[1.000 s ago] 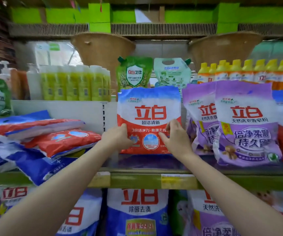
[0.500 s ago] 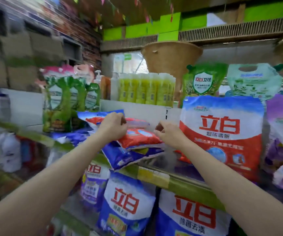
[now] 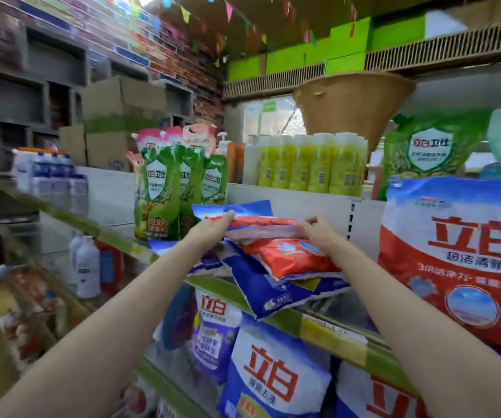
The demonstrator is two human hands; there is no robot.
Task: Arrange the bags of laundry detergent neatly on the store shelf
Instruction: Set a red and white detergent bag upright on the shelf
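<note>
- My left hand is on the left end of the top bag, a red and white bag of laundry detergent lying flat. My fingers look fairly straight on top of it. I cannot tell if my thumb is tucked under it.
- My right hand is on the right end of the same bag. My fingers bend over its edge and hold it.
- That bag is on top of a messy pile on the shelf. Under it is a red bag, and under that a blue bag that pokes out over the front of the shelf.
- Just to the right, one big red and white bag already stands up straight. I think my bag should stand next to it.
- I think the bag is soft and floppy, full of powder, so it will sag in the middle if I take one end only.
- The outside looks shiny, so it may slip. I think holding both short ends, with thumbs under, is best.
- It may be a bit heavy. If I pull fast, the blue bag could slide off the shelf.
</note>
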